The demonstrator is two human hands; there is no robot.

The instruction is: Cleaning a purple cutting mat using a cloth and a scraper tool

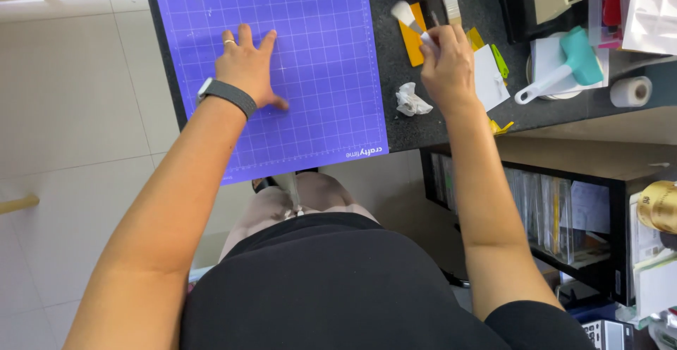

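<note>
A crumpled paper [411, 100] lies near us; our left hand [247, 68] presses flat, fingers spread, on the purple mat [317, 75], and our right hand [446, 61] grips a brush [409, 18].

I see the cutting mat [310, 75] on the desk [430, 128], with my left hand [247, 68] flat on it. Right of the mat lies a crumpled paper [411, 101]. Behind it, my right hand [446, 61] holds a brush [409, 18] over the scrapers [412, 43]. Farther right is a tape roll [630, 91].

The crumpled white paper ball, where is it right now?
In the head view, the crumpled white paper ball lies on the dark countertop, just right of the purple cutting mat and just below-left of the right hand.
</note>
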